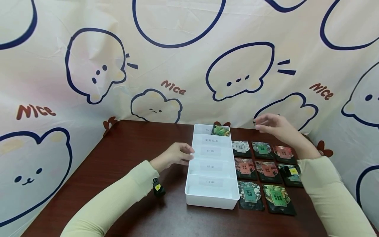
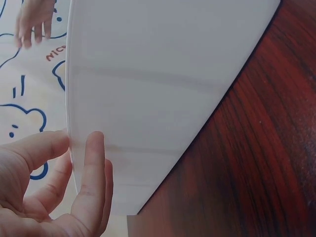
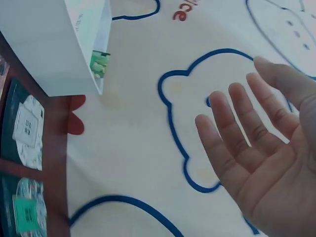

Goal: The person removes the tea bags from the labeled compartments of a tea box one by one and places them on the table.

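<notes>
A long white divided box (image 1: 212, 201) stands on the table, a printed label in each compartment. One green tea sachet (image 1: 221, 130) leans in its farthest compartment. My left hand (image 1: 174, 154) is at the box's left side, fingertips right at the rim; in the left wrist view two fingers (image 2: 93, 168) extend along the outer wall. My right hand (image 1: 273, 125) is raised over the far right of the table, beyond the sachets, its palm bare and fingers spread and slightly bent in the right wrist view. Nearest below it lies a green-and-black sachet (image 1: 262, 149).
Right of the box, several more tea sachets lie in rows, including a red one (image 1: 245, 168) and a green one (image 1: 278, 199). The dark wooden table (image 1: 139, 144) ends at a patterned cloth backdrop (image 1: 189, 62). A black strap with a yellow mark (image 1: 158, 187) is at my left wrist.
</notes>
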Motion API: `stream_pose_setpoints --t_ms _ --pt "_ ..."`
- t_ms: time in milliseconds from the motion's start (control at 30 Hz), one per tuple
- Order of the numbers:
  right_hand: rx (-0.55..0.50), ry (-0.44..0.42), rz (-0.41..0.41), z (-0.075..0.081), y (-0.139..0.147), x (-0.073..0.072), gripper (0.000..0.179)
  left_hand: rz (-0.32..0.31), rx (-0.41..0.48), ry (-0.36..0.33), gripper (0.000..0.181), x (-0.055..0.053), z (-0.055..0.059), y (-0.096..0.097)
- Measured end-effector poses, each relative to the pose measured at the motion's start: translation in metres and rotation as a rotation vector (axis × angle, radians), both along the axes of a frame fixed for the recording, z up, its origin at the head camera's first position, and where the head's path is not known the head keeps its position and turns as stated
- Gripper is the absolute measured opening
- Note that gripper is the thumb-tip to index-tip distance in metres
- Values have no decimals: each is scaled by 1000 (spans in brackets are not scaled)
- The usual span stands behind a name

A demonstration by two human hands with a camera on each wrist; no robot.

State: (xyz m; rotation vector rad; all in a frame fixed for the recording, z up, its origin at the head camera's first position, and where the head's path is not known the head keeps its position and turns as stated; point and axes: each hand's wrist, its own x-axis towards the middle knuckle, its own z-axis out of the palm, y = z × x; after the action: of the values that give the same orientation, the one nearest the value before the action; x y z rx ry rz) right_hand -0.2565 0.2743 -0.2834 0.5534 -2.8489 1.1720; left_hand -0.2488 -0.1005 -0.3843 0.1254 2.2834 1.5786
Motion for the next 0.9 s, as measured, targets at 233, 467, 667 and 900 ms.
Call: stream_pose_setpoints --t_ms 233,467,667,900 --pt "-90 -107 40 -21 -26 -51 44 2 5 -1 20 0 -2 0" --pt "-166 -198 44 -54 -45 -81 40 2 13 -12 19 0 -2 2" --pt "-222 -285 17 -77 -50 -94 39 -1 14 -8 20 0 -1 2" --pt "-221 -344 -2 -93 -52 -99 42 1 14 -2 20 0 0 0"
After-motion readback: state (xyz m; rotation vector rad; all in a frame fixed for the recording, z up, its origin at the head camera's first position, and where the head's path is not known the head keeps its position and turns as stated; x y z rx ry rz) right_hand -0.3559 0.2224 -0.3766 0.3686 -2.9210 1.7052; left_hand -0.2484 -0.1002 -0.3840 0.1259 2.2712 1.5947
